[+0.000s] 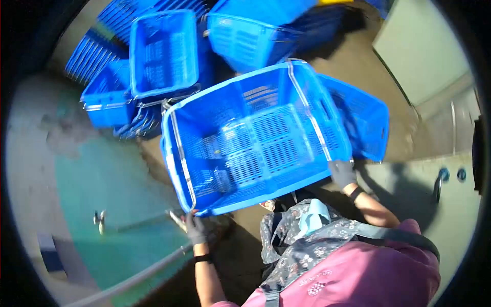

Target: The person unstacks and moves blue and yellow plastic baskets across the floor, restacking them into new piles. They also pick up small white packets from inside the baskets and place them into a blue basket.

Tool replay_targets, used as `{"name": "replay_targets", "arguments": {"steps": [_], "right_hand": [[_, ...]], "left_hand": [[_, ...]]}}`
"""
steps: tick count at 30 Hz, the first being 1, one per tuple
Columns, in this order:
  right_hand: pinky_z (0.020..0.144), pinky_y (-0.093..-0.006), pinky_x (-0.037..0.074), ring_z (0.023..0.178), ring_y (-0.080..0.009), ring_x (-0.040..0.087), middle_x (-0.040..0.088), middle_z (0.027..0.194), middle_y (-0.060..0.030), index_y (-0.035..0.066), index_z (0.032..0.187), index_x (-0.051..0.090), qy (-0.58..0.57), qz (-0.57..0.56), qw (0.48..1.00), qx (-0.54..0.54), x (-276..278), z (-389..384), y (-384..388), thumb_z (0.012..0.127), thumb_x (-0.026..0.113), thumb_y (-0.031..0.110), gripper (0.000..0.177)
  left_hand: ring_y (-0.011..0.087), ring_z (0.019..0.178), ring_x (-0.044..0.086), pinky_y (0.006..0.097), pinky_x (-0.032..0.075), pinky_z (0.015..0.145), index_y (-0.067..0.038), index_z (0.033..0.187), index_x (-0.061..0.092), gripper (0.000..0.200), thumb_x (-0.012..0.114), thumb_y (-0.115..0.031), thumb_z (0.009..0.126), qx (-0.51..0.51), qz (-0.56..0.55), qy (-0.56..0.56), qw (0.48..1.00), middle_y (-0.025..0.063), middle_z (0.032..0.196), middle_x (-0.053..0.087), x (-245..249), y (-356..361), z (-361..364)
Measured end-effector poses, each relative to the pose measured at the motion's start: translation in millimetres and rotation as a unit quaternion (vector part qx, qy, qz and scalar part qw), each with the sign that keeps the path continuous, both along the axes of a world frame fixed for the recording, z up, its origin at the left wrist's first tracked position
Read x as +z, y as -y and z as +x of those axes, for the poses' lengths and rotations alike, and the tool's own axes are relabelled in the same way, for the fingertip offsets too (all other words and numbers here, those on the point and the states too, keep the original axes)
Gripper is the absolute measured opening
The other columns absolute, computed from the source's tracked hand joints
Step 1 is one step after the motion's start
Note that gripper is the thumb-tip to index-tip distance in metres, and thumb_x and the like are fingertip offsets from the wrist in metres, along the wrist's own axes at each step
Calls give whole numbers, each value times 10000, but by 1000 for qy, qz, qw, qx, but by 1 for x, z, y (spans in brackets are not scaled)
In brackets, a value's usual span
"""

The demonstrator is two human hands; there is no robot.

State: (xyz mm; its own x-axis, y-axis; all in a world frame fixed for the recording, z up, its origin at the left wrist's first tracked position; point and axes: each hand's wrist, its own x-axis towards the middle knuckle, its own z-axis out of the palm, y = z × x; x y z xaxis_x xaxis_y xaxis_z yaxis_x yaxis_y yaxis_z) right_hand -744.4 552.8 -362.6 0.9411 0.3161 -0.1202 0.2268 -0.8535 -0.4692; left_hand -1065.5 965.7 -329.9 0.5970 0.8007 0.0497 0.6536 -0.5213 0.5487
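A large blue plastic basket [273, 135] with a slotted bottom and two metal wire handles is in front of me, its open top facing me. My left hand [195, 228], in a grey glove, is closed on its near left corner, by the end of one wire handle. At the near right corner my right hand [342, 173], also gloved, grips the rim beside the other handle's end. The fingers of both hands are partly hidden. Inside the basket I see only a tiny yellowish speck.
Another blue basket [365, 120] lies partly behind the held one. Beyond are stacked blue baskets [164, 53] and more blue crates [250, 43]. A green-and-grey wall with a tap [99, 221] is on the left; a pale door with a handle [438, 187] is on the right.
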Motion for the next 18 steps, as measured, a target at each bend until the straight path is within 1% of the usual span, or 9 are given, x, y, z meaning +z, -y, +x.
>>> {"name": "replay_targets", "arguments": {"steps": [3, 4, 6, 8, 10, 12, 14, 16, 18], "right_hand": [[706, -458, 398, 781, -364, 515, 561, 862, -198, 67, 886, 546, -48, 9, 997, 62, -16, -63, -5, 838, 434, 343, 302], [703, -454, 406, 792, -362, 516, 554, 893, -198, 75, 937, 519, -60, 15, 989, 132, -18, -78, -8, 840, 430, 343, 299], [687, -452, 420, 793, -350, 520, 541, 880, -178, 101, 979, 478, 45, -164, 951, 259, -25, -127, -22, 860, 392, 309, 255], [650, -448, 427, 780, -336, 532, 537, 844, -169, 76, 948, 499, -115, 77, 979, 150, -27, -153, -30, 849, 392, 231, 212], [692, -416, 432, 810, -321, 545, 560, 837, -169, 17, 922, 534, -68, 103, 965, 231, 18, -146, -23, 784, 450, 177, 228], [693, -413, 420, 749, -301, 534, 552, 785, -150, 26, 837, 566, 304, -177, 789, 504, 28, -153, -37, 765, 462, 172, 193], [699, -459, 414, 856, -343, 524, 554, 791, -146, 55, 724, 549, -29, 212, 963, 166, 11, -173, -52, 747, 489, 198, 156], [694, -461, 424, 873, -341, 524, 561, 859, -142, 55, 747, 558, -279, 209, 881, 320, 25, -154, -57, 752, 489, 214, 174], [691, -459, 429, 884, -331, 523, 551, 913, -154, 48, 882, 532, -226, 194, 870, 393, 50, -130, -36, 803, 459, 254, 232]], "left_hand": [[196, 770, 517, 283, 426, 689, -50, 963, 511, 198, 442, -26, 779, 42, -197, 34, 979, 84, 790, 512, 40, -26, 16], [251, 854, 511, 323, 437, 739, -53, 1010, 494, 295, 504, -7, 718, -56, 176, -180, 966, 119, 895, 511, 38, -49, 15], [288, 927, 499, 353, 426, 792, -49, 1041, 485, 381, 572, -33, 670, -21, 261, -77, 962, 150, 1007, 502, 58, -36, 61], [322, 999, 476, 370, 389, 864, -26, 1060, 479, 412, 604, -57, 669, -229, 278, 21, 933, 169, 1078, 499, 73, 31, 136], [349, 976, 486, 391, 373, 880, 20, 1088, 454, 479, 648, -202, 711, -322, 116, 52, 938, 203, 1037, 510, 57, 121, 220], [362, 1076, 445, 392, 347, 922, 52, 1164, 402, 640, 674, -292, 697, -378, -17, 55, 924, 236, 1128, 475, 21, 195, 283], [363, 1156, 375, 396, 303, 959, 60, 1267, 250, 877, 692, -379, 650, -357, -52, -179, 915, 270, 1210, 403, 36, 277, 330], [333, 1190, 347, 413, 282, 971, 65, 1287, 193, 862, 652, -349, 686, -394, 4, -186, 900, 275, 1239, 371, -22, 296, 343], [315, 1026, 501, 406, 387, 861, 60, 1264, 243, 724, 598, -264, 724, -418, 193, -134, 877, 249, 1066, 510, -54, 286, 336]]}}
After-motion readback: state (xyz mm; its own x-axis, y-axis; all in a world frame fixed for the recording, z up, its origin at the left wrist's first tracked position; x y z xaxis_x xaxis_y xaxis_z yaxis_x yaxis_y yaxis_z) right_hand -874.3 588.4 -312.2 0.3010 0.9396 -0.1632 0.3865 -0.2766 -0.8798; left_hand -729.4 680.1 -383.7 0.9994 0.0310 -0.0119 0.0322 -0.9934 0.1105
